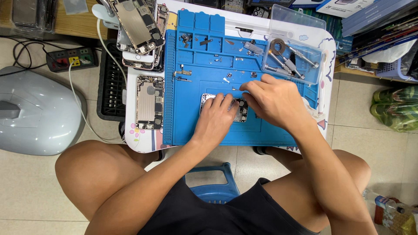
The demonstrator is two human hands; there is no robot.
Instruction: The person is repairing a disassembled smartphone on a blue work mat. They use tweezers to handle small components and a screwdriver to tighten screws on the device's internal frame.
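Note:
An opened phone body [241, 110] lies on the blue repair mat [191, 126], mostly covered by my hands. My left hand [217, 118] rests flat on its left part, fingers spread over the frame. My right hand [271, 101] bends over its upper right part, fingertips pinched together on the phone's inside; whether they hold a small part or tool is hidden. Tiny screws and metal bits [227, 79] are scattered on the mat just above the hands.
A clear plastic box [292, 48] with screwdrivers sits at the mat's upper right. Another opened phone shell [150, 102] lies left of the mat, and several more [138, 26] are stacked above it. A power strip [72, 58] and a grey dome-shaped object [37, 113] lie on the floor to the left.

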